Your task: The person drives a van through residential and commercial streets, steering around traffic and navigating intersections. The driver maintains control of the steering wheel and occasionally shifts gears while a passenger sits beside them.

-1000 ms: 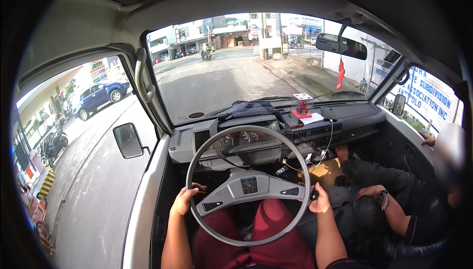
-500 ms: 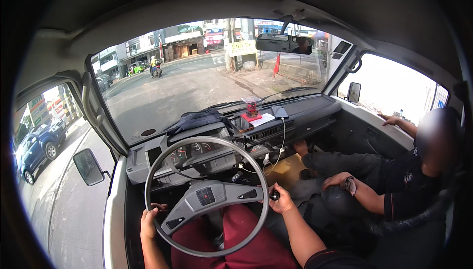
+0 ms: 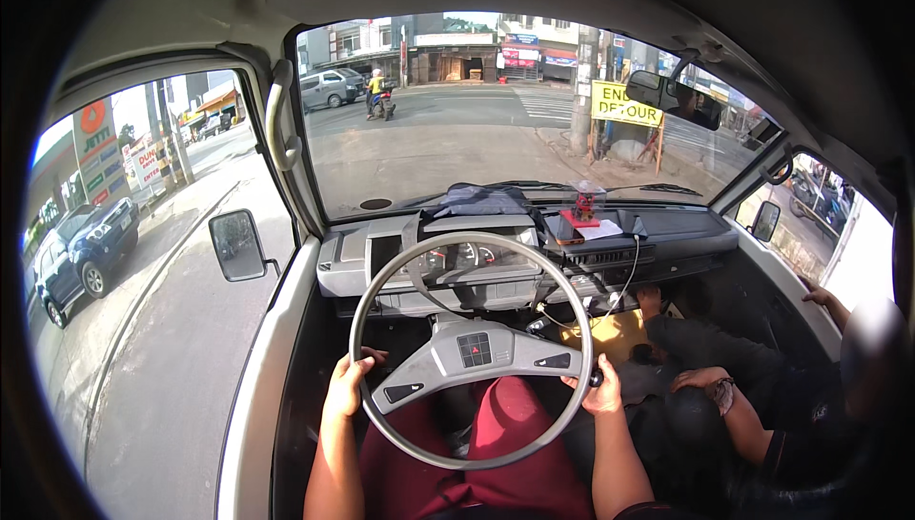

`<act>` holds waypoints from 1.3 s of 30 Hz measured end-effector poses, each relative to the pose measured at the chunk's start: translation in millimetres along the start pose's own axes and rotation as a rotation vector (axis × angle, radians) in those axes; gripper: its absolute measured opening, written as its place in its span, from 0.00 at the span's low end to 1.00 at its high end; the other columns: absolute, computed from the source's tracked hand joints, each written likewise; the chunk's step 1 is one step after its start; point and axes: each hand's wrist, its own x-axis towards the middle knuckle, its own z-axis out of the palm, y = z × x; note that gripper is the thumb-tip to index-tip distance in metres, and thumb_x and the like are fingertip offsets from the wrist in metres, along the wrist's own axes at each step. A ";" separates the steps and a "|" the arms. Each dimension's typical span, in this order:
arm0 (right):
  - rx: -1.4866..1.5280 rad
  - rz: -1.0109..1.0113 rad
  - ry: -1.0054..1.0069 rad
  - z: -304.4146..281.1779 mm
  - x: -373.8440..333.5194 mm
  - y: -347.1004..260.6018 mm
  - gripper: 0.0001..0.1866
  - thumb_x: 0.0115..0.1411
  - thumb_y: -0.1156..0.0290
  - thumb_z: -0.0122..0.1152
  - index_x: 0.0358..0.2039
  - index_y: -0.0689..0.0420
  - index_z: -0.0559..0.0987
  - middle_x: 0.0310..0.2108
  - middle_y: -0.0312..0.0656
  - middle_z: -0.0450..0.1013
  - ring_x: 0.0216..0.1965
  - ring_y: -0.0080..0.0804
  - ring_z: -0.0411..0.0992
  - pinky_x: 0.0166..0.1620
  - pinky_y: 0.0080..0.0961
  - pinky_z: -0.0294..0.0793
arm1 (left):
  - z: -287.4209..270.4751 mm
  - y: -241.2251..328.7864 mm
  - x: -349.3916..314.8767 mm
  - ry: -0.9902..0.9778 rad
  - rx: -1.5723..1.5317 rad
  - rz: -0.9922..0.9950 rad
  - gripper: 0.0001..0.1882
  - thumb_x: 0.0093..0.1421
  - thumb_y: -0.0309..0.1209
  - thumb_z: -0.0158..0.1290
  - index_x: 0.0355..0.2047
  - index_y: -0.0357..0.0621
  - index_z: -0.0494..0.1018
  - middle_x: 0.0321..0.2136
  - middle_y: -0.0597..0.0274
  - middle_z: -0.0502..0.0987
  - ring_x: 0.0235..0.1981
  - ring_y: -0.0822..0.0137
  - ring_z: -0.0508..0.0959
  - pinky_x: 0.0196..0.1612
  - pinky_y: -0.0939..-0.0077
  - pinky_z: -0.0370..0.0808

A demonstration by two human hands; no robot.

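Observation:
A grey steering wheel (image 3: 393, 277) stands in front of me. My left hand (image 3: 349, 383) is closed around its lower left rim. At the right side of the wheel my right hand (image 3: 604, 392) is closed on a black gear lever knob (image 3: 597, 378), with its fingers reaching in by the rim; whether they touch the rim I cannot tell. Behind the wheel lies the instrument cluster (image 3: 464, 256). On the dashboard (image 3: 686, 225) are a folded dark cloth (image 3: 482, 200), a clear box with red things inside (image 3: 584, 202) and a white paper (image 3: 600, 229).
A passenger (image 3: 739, 415) sits at my right, one hand on a knee and the other at the door window. A white cable (image 3: 629, 277) hangs from the dashboard. Outside are a motorcycle rider (image 3: 378, 96), a silver van (image 3: 334, 88), a yellow sign (image 3: 626, 103) and a blue pickup (image 3: 88, 251).
My view has swung left, so the cab and street sit farther right. A silver van now shows near the motorcycle rider. Both hands keep their places at the wheel and lever.

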 end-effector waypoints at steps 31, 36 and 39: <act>0.124 -0.084 0.179 71.5 26.0 -33.9 0.38 0.60 0.25 0.53 0.45 0.52 0.74 0.46 0.44 0.76 0.49 0.48 0.75 0.49 0.53 0.79 | 43.7 -3.0 -72.7 0.420 0.285 0.046 0.15 0.61 0.35 0.55 0.39 0.36 0.81 0.68 0.26 0.58 0.75 0.41 0.51 0.73 0.54 0.54; 0.162 -0.174 0.286 93.8 29.4 -36.5 0.32 0.63 0.28 0.54 0.33 0.49 0.73 0.39 0.42 0.76 0.47 0.44 0.75 0.54 0.53 0.75 | 40.5 1.2 -68.1 0.379 0.341 0.098 0.15 0.60 0.35 0.54 0.37 0.36 0.82 0.65 0.25 0.62 0.74 0.39 0.55 0.71 0.53 0.58; 0.017 -0.193 0.257 95.1 62.6 -49.8 0.24 0.69 0.41 0.56 0.26 0.47 0.70 0.28 0.36 0.73 0.35 0.36 0.74 0.43 0.40 0.77 | 42.0 3.0 -66.1 0.378 0.262 0.071 0.15 0.60 0.35 0.54 0.36 0.34 0.81 0.66 0.29 0.63 0.72 0.42 0.59 0.68 0.56 0.61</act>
